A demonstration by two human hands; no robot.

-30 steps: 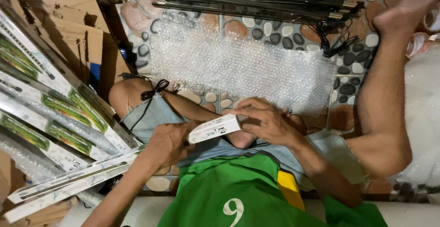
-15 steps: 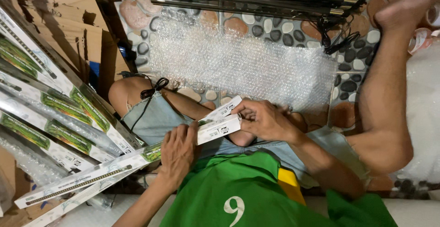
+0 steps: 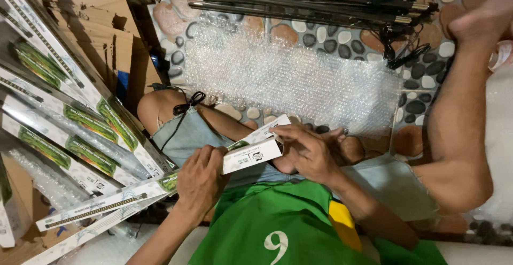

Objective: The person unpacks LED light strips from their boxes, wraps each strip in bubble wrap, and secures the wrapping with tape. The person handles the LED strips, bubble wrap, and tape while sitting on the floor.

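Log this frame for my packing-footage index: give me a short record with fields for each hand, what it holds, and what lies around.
left hand: wrapped around a long white carton, fingers curled over its top
right hand: fingers spread on the carton's open end flap
carton position: across the lap, one end toward the stacked boxes
bubble wrap: sheet spread on the pebble floor ahead
stacked boxes: long white and green ones, piled at the left
black rods: bundle lying beyond the bubble wrap
cardboard: brown sheets, upper left
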